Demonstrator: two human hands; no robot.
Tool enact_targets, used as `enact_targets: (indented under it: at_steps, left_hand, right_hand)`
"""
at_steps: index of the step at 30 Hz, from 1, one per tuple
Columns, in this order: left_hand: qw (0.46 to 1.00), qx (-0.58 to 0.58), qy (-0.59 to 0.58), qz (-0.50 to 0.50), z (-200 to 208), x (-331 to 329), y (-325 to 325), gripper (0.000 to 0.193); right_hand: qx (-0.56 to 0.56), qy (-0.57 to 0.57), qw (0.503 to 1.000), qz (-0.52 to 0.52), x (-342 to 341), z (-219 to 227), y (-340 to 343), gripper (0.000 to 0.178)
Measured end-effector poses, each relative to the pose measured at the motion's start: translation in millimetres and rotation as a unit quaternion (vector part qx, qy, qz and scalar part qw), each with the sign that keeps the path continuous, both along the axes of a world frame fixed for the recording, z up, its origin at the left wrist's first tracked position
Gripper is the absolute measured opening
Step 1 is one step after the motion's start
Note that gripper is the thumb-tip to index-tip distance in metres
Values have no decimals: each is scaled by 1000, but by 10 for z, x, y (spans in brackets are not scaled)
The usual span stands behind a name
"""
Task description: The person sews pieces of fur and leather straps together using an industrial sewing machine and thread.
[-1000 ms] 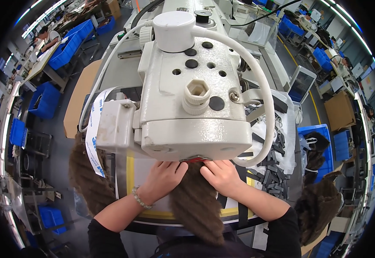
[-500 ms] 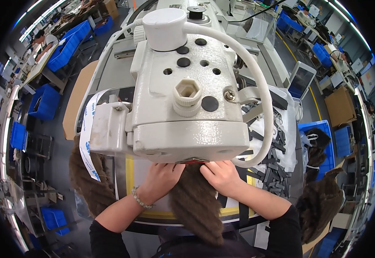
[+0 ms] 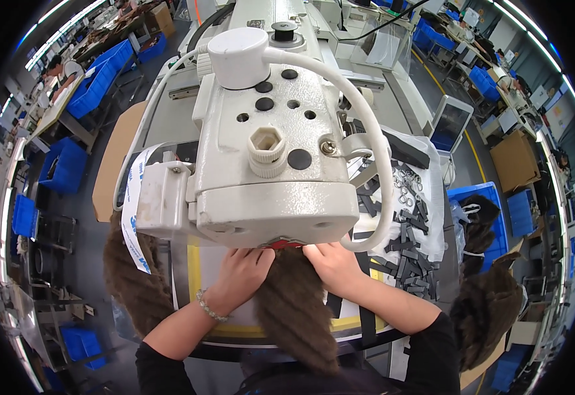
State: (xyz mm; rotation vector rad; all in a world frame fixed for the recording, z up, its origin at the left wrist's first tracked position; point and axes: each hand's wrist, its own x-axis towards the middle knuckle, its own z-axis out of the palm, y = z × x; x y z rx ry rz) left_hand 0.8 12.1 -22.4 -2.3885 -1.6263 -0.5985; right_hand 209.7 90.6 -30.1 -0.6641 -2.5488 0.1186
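A strip of brown fur (image 3: 295, 309) runs out from beneath the white sewing machine head (image 3: 271, 204) and hangs over the table's near edge. My left hand (image 3: 245, 271) grips its left border with curled fingers, the tips partly under the machine head. On the opposite border, my right hand (image 3: 333, 264) is closed on the fur, thumb side toward it; the machine hides most of its fingers. The needle area is out of sight below the head. Beneath the hands lies a white work surface edged with yellow tape (image 3: 235, 329).
Short black straps (image 3: 414, 260) and metal rings (image 3: 407, 184) lie on white plastic to the right. More brown fur hangs at the left (image 3: 136, 283) and right (image 3: 488, 316). A blue bin (image 3: 492, 253) stands at the right. White paper tape (image 3: 136, 217) dangles beside the machine.
The view has shifted slightly, so the machine head appears farther left. Both hands keep their places on the fur, with little movement relative to it.
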Motion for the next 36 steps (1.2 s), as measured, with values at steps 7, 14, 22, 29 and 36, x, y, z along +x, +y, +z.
enact_targets:
  at_steps: [7,14,22,29,36]
  left_hand:
    - [1000,0,24,0,79,3,-2,6]
    - [1000,-9,20,-5,51,29,-37,7]
    - [931,-339,-28,-133,472,5,-381,88]
    - [859,-450,-109,-218,532,-18,-621,114]
    - [874,-421,27,-241,462,45,-815,86]
  right_hand:
    - [73,-19,997,23,-36,36,-18,14]
    - [83,-6,996,24,-24,79,11,14]
    - [40,-117,992,27,21,384,-43,21]
    - [-50,-257,960,98,370,559,-261,100]
    - [-101,-213,965,117,797,529,-569,86]
